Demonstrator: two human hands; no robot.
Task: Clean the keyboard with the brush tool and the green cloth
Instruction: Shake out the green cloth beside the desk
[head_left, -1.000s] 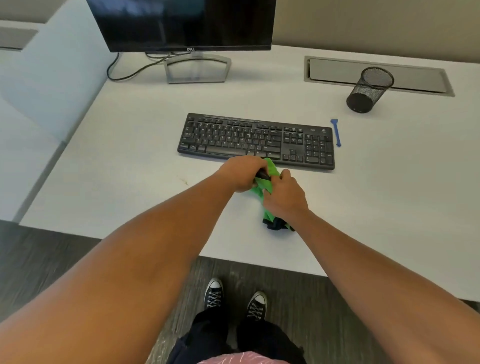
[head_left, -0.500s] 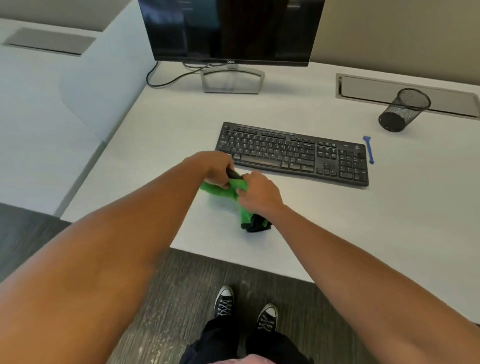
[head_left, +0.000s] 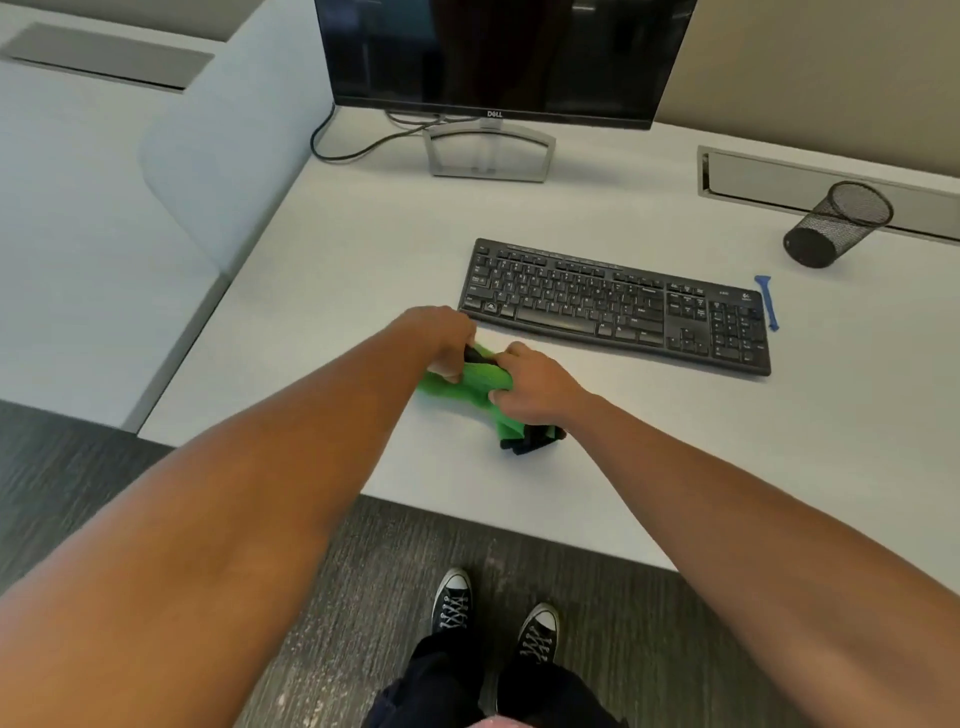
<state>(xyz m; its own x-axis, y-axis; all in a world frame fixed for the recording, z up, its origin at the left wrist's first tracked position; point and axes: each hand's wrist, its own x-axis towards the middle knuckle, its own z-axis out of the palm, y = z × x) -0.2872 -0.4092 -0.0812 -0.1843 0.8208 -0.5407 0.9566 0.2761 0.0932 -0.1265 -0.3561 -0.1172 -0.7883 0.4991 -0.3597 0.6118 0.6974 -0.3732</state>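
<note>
Since the earlier pictures both hands and the cloth have slid leftward along the desk's near edge, from in front of the keyboard's middle to just off its left front corner. The left hand (head_left: 439, 332) has its fingers curled down around a dark object, likely the brush tool (head_left: 475, 355), only a sliver of which shows between the two hands, and it also bears on the green cloth (head_left: 480, 379). The right hand (head_left: 535, 387) pinches the cloth's bunched middle, thumb and fingers closed on the fabric. The cloth runs in a crumpled band from under the left hand to below the right wrist, where a dark patch (head_left: 537, 441) lies at its end; what that patch is cannot be told. The black keyboard (head_left: 613, 304) lies flat on the desk (head_left: 322, 291), just beyond the hands and not touched by them. A blue stick-like tool (head_left: 768, 303) lies just past the keyboard's right end. Farther back to the right a black mesh cup (head_left: 836, 223) lies tipped on its side, and behind the keyboard stands a monitor (head_left: 493, 57) on a silver stand.
</note>
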